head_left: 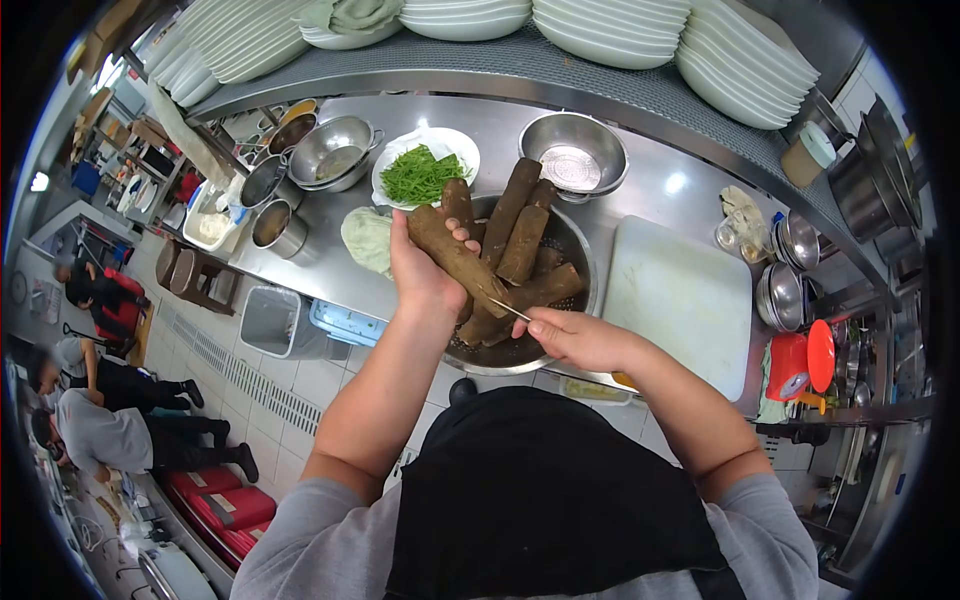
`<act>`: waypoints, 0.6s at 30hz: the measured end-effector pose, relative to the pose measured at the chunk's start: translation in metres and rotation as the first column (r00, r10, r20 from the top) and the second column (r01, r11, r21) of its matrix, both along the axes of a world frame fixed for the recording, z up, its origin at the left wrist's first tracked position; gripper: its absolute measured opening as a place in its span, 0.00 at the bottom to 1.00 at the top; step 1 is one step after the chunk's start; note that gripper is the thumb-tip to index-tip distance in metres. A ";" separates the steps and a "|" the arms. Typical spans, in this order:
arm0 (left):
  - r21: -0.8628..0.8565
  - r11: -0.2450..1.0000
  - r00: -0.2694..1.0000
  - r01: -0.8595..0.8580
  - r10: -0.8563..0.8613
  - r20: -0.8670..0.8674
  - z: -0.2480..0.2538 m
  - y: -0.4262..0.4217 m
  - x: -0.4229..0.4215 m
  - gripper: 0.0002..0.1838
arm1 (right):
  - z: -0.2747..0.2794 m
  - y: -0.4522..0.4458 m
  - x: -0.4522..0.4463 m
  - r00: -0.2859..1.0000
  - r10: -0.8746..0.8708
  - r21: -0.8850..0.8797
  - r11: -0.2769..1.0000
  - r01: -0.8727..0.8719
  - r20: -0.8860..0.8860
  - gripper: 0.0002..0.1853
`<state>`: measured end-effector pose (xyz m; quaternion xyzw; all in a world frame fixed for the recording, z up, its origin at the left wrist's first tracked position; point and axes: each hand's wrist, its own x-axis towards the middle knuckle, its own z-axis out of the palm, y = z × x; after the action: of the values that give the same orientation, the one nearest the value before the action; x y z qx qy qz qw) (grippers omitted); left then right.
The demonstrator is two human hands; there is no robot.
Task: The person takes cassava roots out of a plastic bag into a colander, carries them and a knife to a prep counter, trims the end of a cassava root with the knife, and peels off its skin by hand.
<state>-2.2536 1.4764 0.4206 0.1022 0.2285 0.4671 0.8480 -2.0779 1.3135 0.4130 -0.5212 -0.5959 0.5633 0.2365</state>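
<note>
A long, thick brown root (455, 258), rough-skinned like a yam, lies tilted in my left hand (425, 262), whose fingers wrap round its far side. My right hand (575, 338) is closed on a small tool with a thin metal blade (512, 309). That blade meets the lower end of the root; whether it is a knife or a peeler I cannot tell. Under both hands stands a perforated metal colander (588, 250) at the counter's edge. Several more brown roots (522, 245) are piled in it, some sticking up past the rim.
Right of the colander lies a white cutting board (680, 300). Behind are a white plate (465, 148) of cut greens and a metal bowl (600, 135). A pale cloth (367, 240) lies left. Stacked plates (610, 30) fill the overhead shelf (470, 70). Other people (110, 435) are at far left.
</note>
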 end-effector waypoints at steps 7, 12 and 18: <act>-0.077 0.995 0.997 -0.064 0.066 0.031 -0.007 0.011 -0.001 0.28 | 0.008 -0.018 0.004 0.976 -0.095 0.125 0.990 0.072 0.194 0.25; -0.082 0.995 0.998 -0.054 0.056 0.029 -0.008 0.009 -0.010 0.26 | 0.003 -0.036 0.040 0.896 -0.332 0.147 0.942 0.301 0.293 0.23; -0.122 0.978 0.985 -0.171 0.167 -0.042 -0.001 0.002 -0.002 0.28 | 0.006 -0.033 -0.001 0.920 -0.343 0.389 0.887 0.251 0.190 0.26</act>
<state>-2.2556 1.4782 0.4193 0.0367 0.2785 0.5205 0.8064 -2.0788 1.2802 0.4193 -0.6226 -0.6258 0.3314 0.3330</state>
